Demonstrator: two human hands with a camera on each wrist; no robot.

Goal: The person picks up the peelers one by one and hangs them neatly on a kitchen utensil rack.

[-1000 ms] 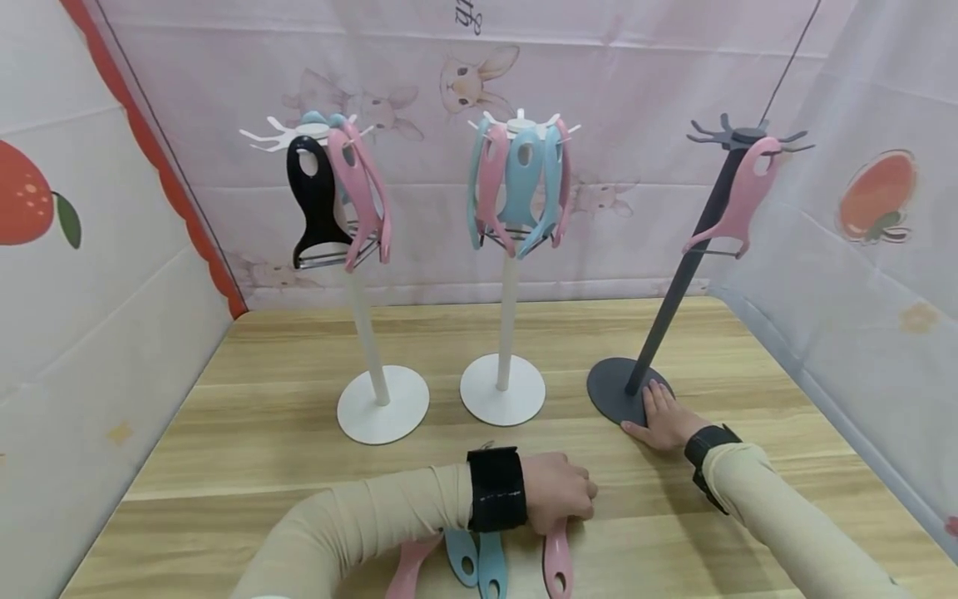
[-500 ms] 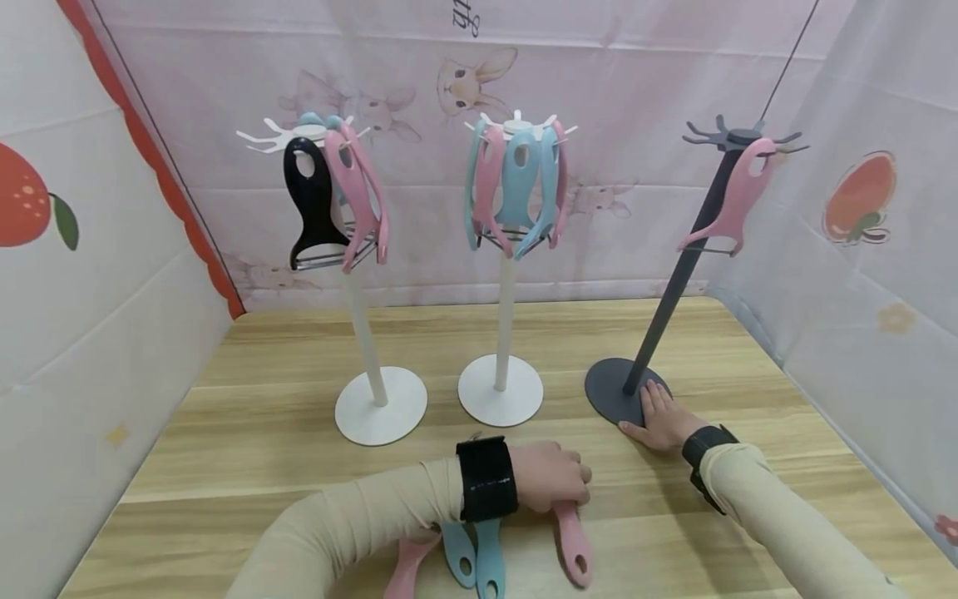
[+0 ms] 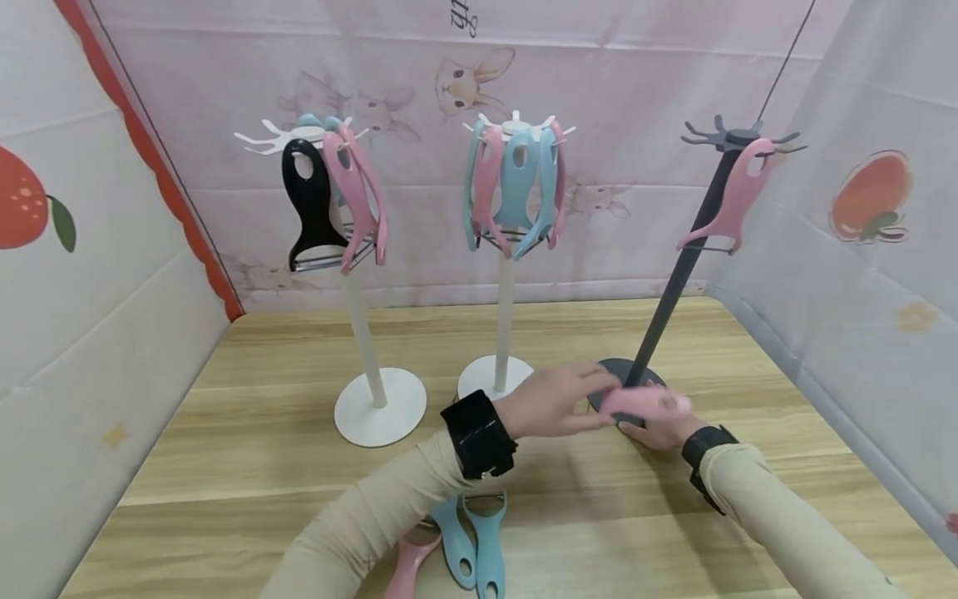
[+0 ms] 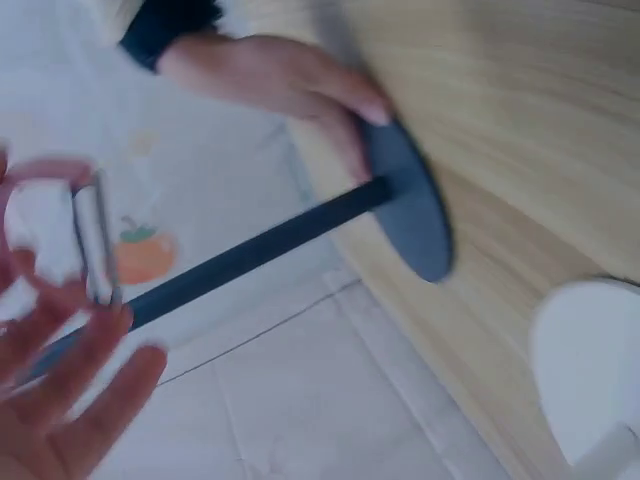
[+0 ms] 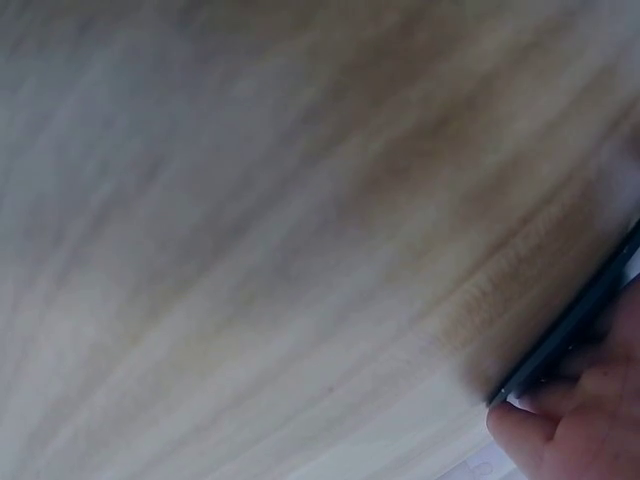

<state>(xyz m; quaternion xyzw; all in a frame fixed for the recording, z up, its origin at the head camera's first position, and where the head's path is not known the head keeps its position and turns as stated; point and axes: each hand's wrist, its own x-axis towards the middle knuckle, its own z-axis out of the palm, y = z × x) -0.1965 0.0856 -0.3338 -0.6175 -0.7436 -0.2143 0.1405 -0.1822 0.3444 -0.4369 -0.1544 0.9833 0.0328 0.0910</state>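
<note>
My left hand (image 3: 557, 401) pinches a pink peeler (image 3: 645, 403) by its blade end, above the table and in front of the dark grey stand. Motion blurs its handle, which points right and partly covers my right hand (image 3: 662, 434). In the left wrist view the peeler's metal blade (image 4: 95, 240) shows beside my left fingers. My right hand rests on the base (image 3: 612, 370) of the dark stand (image 3: 674, 291), fingers extended. Another pink peeler (image 3: 741, 195) hangs from that stand's hooks. Only part of my right hand (image 5: 590, 425) shows in the right wrist view.
Two blue peelers (image 3: 489, 549) and a pink peeler (image 3: 407, 567) lie at the table's front, partly under my left forearm. A white stand (image 3: 367, 341) holds black, pink and blue peelers. The middle white stand (image 3: 506, 316) carries several pink and blue ones. Cloth walls enclose the table.
My left hand has lifted the pink peeler off the table and carried it forward and right toward the dark stand. My right hand has stayed on the base.
</note>
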